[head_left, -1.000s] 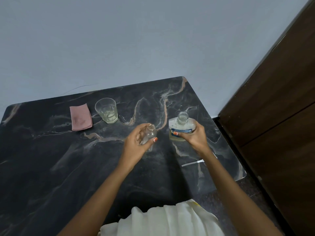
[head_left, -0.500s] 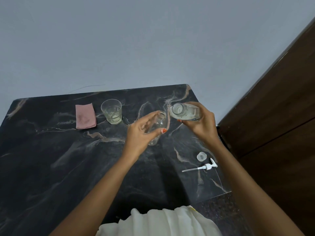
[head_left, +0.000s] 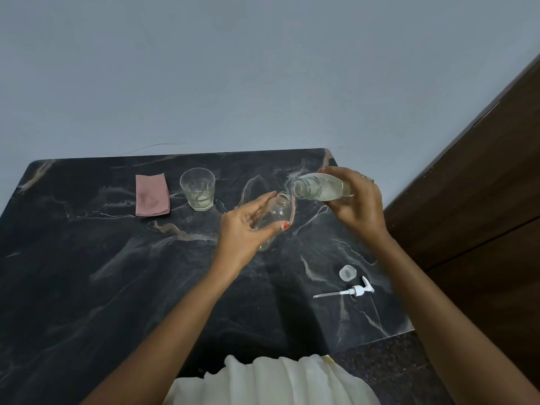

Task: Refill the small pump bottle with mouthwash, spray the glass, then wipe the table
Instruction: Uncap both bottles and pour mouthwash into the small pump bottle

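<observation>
- Pale grey wall (head_left: 263, 68) fills the far half of the view; a dark brown wooden panel (head_left: 482, 200) stands at the right.
- Black marble table (head_left: 87, 287) with pale veins runs from the near edge to the wall; its right edge ends just short of the wooden panel.
- White garment (head_left: 277, 381) shows at the near edge, between the two forearms.
- Right hand (head_left: 359, 209) is wrapped round the mouthwash bottle (head_left: 321, 188), fingers over the far side; the bottle is held above the table, tipped onto its side, open mouth pointing left; clear liquid lies inside; whether any is pouring cannot be told.
- Left hand (head_left: 245, 229) holds the small pump bottle (head_left: 276, 214), thumb on the near side and fingers along the left; the bottle is uncapped and tilted, its neck just beside and below the mouthwash bottle's mouth; whether its base touches the table cannot be told.
- Glass (head_left: 198, 190) stands upright on the far left part of the table; a little pale liquid sits in its bottom.
- Folded pink cloth (head_left: 152, 195) lies flat just left of the glass.
- White pump head (head_left: 350, 291) with its thin tube lies on its side near the table's right edge, tube pointing left.
- Clear round cap (head_left: 347, 272) rests just beyond the pump head.
</observation>
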A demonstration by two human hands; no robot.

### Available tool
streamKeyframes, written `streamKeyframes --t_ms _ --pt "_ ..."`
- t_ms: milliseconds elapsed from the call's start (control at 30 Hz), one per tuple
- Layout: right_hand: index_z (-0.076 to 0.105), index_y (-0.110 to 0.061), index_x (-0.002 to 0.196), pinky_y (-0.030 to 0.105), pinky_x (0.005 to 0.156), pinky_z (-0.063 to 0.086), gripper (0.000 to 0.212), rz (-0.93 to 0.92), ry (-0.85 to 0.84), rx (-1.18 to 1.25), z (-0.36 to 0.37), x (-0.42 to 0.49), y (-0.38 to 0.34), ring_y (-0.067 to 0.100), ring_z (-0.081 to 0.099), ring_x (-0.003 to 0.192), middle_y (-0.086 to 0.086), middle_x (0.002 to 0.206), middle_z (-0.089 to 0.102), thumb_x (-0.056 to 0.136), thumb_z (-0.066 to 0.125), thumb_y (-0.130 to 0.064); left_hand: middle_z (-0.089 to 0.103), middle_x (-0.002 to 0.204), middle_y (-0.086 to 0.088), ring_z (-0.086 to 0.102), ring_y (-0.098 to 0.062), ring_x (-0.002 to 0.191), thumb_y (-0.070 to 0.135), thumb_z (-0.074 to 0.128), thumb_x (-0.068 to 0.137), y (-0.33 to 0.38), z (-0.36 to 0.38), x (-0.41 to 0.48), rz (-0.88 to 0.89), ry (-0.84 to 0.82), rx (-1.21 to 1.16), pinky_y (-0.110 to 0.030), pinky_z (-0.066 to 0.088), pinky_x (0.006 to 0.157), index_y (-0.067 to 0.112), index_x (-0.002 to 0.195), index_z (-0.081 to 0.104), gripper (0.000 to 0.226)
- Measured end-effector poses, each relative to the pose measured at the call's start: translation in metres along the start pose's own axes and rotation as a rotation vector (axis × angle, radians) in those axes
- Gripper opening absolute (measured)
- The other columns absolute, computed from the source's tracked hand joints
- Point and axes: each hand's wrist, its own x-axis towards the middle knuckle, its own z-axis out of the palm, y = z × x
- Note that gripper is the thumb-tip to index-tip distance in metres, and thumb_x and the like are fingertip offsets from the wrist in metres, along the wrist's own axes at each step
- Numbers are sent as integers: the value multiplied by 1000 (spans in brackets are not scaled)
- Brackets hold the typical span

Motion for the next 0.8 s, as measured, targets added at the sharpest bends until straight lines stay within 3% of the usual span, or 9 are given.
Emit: streamKeyframes --t_ms 233,800 --pt "65 -9 102 15 73 33 40 -59 2 -130 -2 5 -2 19 62 90 7 99 71 64 77 -7 58 99 30 55 16 99 11 78 63 -4 -1 -2 7 0 16 0 40 82 30 114 53 60" --pt "65 -7 101 31 68 47 41 -223 7 -267 -5 14 -4 28 67 87 10 95 72 62 77 -4 56 101 29 53 19 98 10 78 64 -7 1 0 0 7 11 1 39 82 28 114 53 59"
